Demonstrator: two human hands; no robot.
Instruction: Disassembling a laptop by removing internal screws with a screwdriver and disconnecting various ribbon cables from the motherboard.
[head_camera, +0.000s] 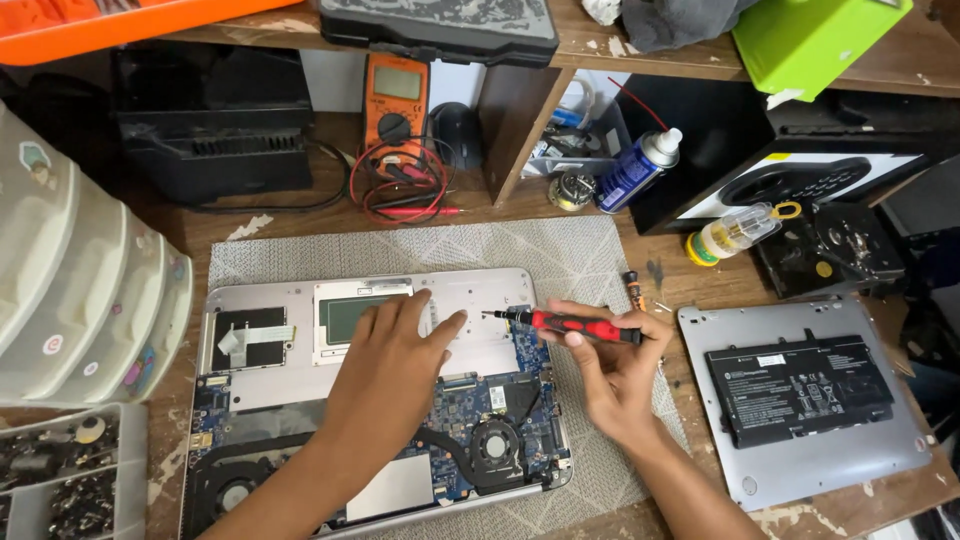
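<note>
An opened silver laptop (262, 385) lies on a grey mat, its blue circuit board and black fan (496, 443) exposed. My left hand (395, 365) rests flat on the laptop's inner metal plate, fingers spread near a small spot on it. My right hand (610, 365) grips a red and black screwdriver (570, 323) held level, its tip pointing left just beside my left index finger, over the plate.
The removed laptop bottom cover (880, 440) with a black battery lies at the right. An orange multimeter (396, 95) with red and black leads, a blue spray can (638, 165) and a small bottle (735, 232) stand behind. Plastic drawers (70, 290) and a parts tray (60, 480) fill the left.
</note>
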